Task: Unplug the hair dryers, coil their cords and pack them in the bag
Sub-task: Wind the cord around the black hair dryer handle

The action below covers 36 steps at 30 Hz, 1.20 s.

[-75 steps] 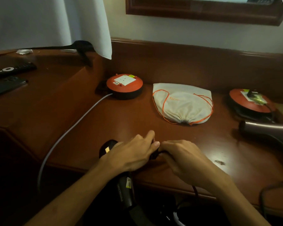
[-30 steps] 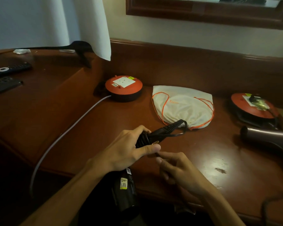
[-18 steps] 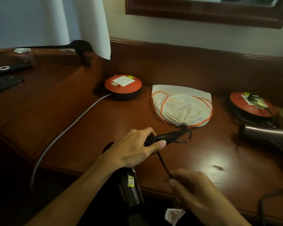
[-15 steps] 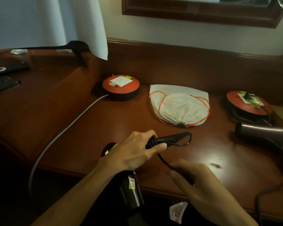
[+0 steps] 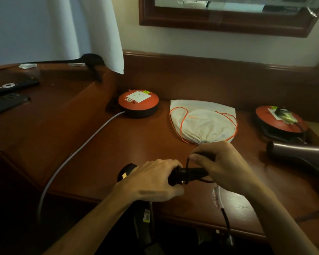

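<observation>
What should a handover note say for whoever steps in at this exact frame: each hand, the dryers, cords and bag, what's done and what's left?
Left hand grips the black hair dryer by its handle at the near desk edge. Right hand pinches its black cord, looping it over the handle; the rest of the cord hangs below the desk.
Second, brown hair dryer lies on the right, untouched; a plug sits in the right orange reel. The left reel's socket is free.
White drawstring bag lies cinched shut at mid-desk.
Done: black dryer seems unplugged, wrapping begun.
Left: finish that coil, unplug and coil the brown one, open the bag, pack both.
</observation>
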Each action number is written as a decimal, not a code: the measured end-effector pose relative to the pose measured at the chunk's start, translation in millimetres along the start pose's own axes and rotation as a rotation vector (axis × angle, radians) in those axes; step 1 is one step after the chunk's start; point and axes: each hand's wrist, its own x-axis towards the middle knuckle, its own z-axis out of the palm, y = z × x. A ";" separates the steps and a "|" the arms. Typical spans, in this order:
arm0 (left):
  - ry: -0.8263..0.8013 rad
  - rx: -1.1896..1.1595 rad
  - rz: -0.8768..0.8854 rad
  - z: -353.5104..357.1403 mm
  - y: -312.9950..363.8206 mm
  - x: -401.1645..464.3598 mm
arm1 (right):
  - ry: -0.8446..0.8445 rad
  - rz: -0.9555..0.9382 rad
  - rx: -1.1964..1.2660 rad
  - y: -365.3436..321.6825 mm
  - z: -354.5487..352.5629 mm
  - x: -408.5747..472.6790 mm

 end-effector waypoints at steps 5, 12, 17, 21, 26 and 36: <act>0.038 0.015 0.013 5.1 -2.5 1.4 | -0.100 -0.057 -0.058 -7.3 -3.1 13.1; -0.008 0.054 0.024 9.5 -11.8 8.0 | -0.227 -0.131 -0.069 -10.3 1.1 23.2; 0.042 0.040 0.037 13.3 -5.9 10.0 | -0.234 -0.118 -0.078 -10.3 -3.3 26.5; 0.021 0.053 -0.015 13.1 -7.0 13.1 | -0.162 -0.087 -0.191 -6.8 -7.8 20.6; 0.000 0.084 -0.100 12.1 -11.5 15.1 | -0.136 -0.188 -0.443 -15.9 -7.8 8.6; 0.073 -0.058 -0.033 4.3 -13.2 -11.1 | -0.374 0.053 0.122 36.3 -0.4 65.0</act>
